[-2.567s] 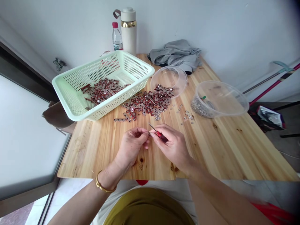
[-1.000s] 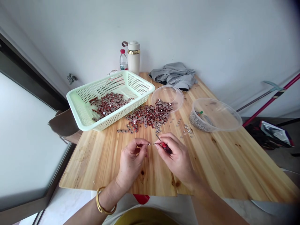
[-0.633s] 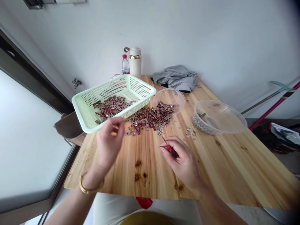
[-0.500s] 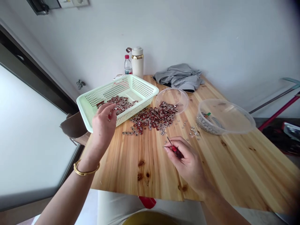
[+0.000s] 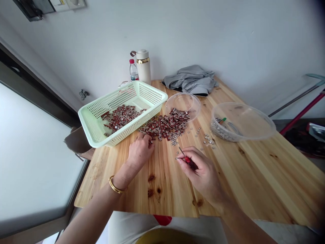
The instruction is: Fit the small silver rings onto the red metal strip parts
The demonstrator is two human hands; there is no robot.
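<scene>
On the wooden table (image 5: 254,166), a green mesh basket (image 5: 124,133) at far left holds red-brown strips. A pile of strips (image 5: 166,123) lies just right of it, reaching a small clear bowl (image 5: 186,101). Further right stands a large clear bowl (image 5: 251,122), with loose metal bits (image 5: 207,139) near it. A flask (image 5: 143,67), a bottle (image 5: 132,70) and a grey cloth (image 5: 190,79) sit at the far edge.

The left hand (image 5: 139,150) lies palm down, its curled fingers on the pile's near edge; whether it pinches a strip cannot be told. The right hand (image 5: 203,171) grips a red-handled tool (image 5: 186,158), whose tip points far-left.
</scene>
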